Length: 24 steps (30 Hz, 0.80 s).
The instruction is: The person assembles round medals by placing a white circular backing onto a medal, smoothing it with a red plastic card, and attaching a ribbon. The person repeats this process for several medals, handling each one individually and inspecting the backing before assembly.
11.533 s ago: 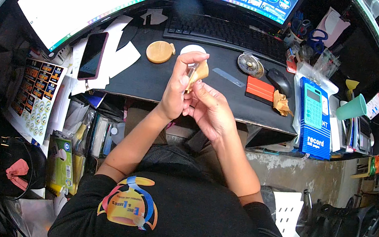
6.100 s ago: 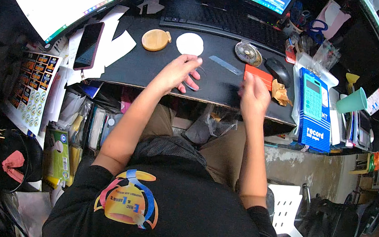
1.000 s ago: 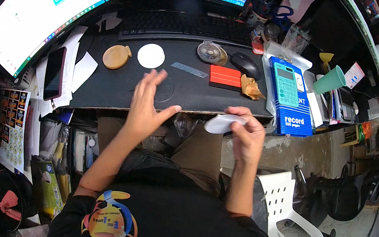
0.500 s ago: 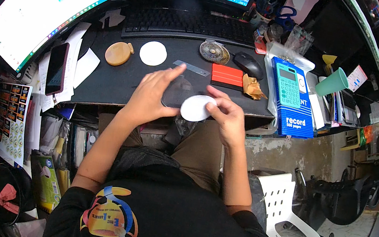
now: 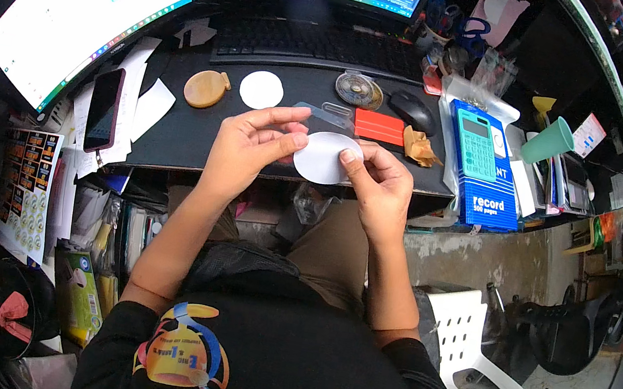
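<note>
A round white paper disc (image 5: 322, 165) is up in front of me at the desk's front edge. My right hand (image 5: 383, 191) pinches its right side, thumb on top and fingers behind. At the disc's upper left edge, my left hand (image 5: 256, 146) has its thumb against the rim and its other fingers curled behind; the index finger stretches above. Just beyond the disc lies a clear plastic strip (image 5: 322, 115), partly covered by my left fingers. A second white disc (image 5: 261, 90) and a round wooden piece with a small tab (image 5: 205, 89) rest farther left on the desk.
Beyond my right hand are a red squeegee-like block (image 5: 379, 127), crumpled brown paper (image 5: 420, 146), a round clear case (image 5: 355, 88) and a black mouse (image 5: 412, 111). A blue record book (image 5: 488, 197) carries a teal calculator (image 5: 475, 142). At left lies a phone (image 5: 104, 109) on papers.
My left hand has moved right and closed in on the disc's left edge. The disc has risen slightly over the desk edge. The whole view has shifted a little.
</note>
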### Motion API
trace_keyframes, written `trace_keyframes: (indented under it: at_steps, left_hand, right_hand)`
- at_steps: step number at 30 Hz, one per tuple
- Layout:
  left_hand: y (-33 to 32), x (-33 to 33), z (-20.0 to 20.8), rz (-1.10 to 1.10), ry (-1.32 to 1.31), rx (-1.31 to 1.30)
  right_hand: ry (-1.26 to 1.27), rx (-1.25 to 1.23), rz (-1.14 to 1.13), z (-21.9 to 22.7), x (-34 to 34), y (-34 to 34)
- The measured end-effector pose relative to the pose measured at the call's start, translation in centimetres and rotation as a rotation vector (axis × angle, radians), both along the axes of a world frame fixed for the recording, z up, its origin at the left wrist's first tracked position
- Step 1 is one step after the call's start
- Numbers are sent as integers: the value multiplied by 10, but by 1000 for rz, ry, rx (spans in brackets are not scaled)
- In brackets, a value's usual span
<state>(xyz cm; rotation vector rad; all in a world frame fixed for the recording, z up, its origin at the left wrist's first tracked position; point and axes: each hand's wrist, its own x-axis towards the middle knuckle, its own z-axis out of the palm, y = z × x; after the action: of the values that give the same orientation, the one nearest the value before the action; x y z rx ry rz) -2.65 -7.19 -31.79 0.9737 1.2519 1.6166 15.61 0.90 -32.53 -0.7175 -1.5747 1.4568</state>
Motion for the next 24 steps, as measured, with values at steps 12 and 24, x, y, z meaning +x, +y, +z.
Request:
trace_keyframes:
  at_steps: [12,24]
  left_hand:
    - [0,16,38,234,404,342]
    - [5,1,22,-148,-235,250]
  right_hand:
    - [246,269,-81,34,-15,-10]
    - [144,53,57,40,-7,-3]
